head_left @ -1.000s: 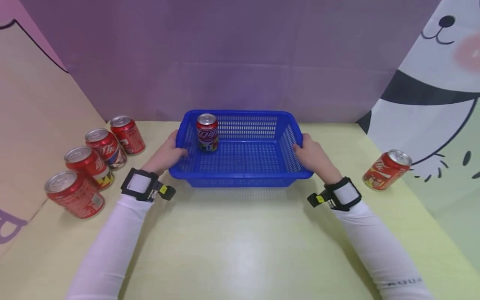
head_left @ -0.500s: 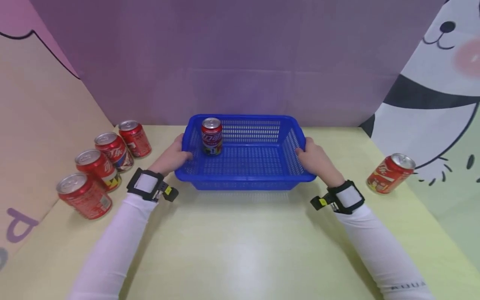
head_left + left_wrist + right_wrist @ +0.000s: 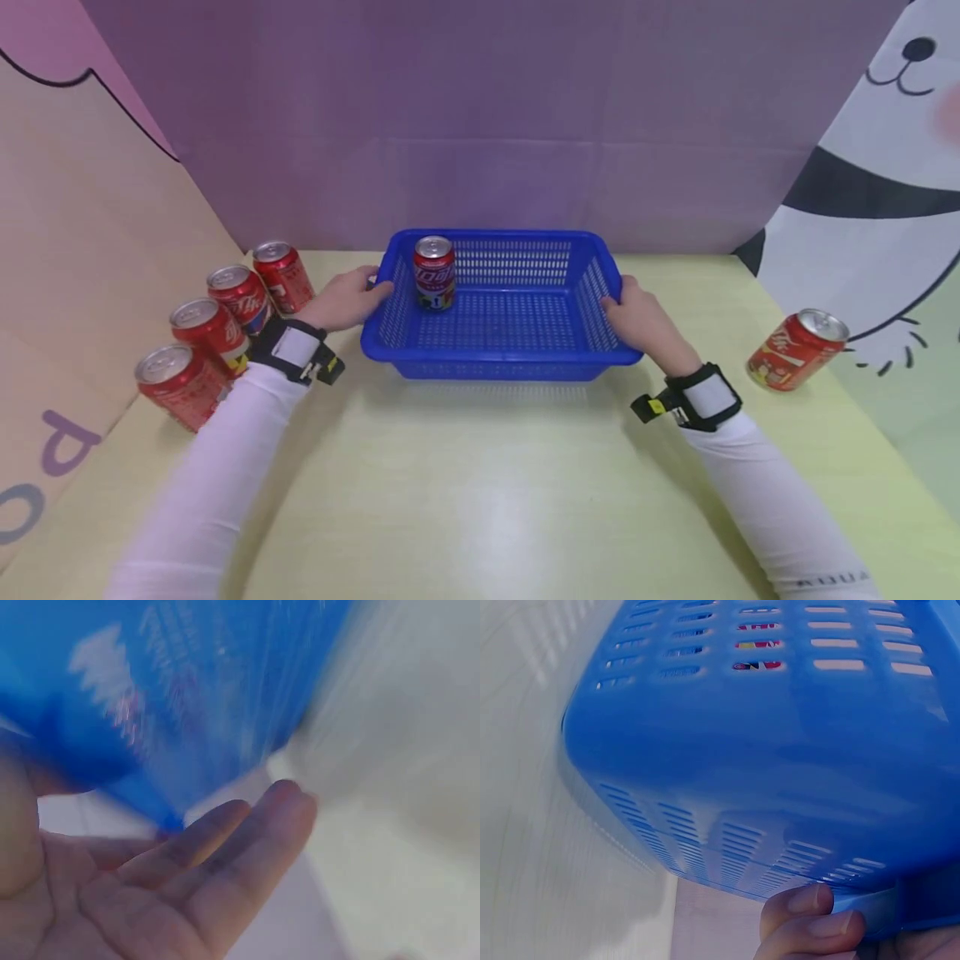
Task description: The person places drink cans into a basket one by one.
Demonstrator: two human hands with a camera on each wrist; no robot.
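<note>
A blue plastic basket (image 3: 495, 358) with slotted walls stands on the table against the back wall. Inside, at its left end, a soda can (image 3: 435, 279) stands upright. My left hand (image 3: 347, 298) is at the basket's left end, thumb and fingers spread; in the left wrist view its fingers (image 3: 247, 862) are loosely extended below the blurred blue wall, gripping nothing. My right hand (image 3: 643, 318) grips the rim at the right end. The right wrist view shows its curled fingertips (image 3: 810, 922) under the rim, with the thumb hidden.
Several red soda cans (image 3: 279, 275) stand in a slanting row on the left, the nearest partly behind the left sleeve (image 3: 202, 475). Another red can (image 3: 798, 350) stands alone on the right. A purple wall (image 3: 487, 108) rises behind the table (image 3: 480, 483).
My left hand has loosened from the basket's left rim and drawn slightly away, its fingers straightening. The right hand keeps its grip. The whole view has shifted a little; the cans stay put.
</note>
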